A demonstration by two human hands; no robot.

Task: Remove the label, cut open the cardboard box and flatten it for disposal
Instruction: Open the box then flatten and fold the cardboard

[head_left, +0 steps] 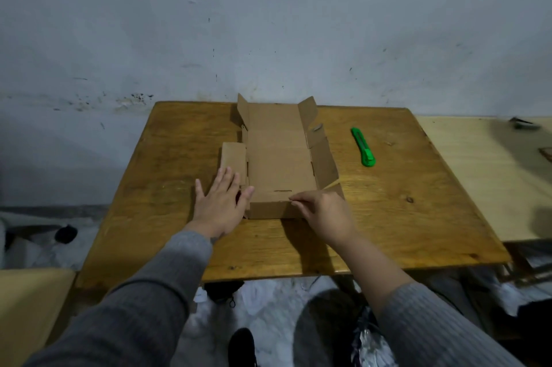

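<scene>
Cardboard box [279, 157] unfolded, empty; left hand [219, 205] flat, open; right hand [324, 217] seemingly pinching its near edge.

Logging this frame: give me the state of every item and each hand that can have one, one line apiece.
cardboard box: opened out, left flap flat, right and far flaps partly raised, near wall upright.
utility knife: lying untouched on the table, right of the box; blade not discernible.
left hand: open, palm pressing the left flap down.
right hand: fingers pinching the box's near right corner.
</scene>
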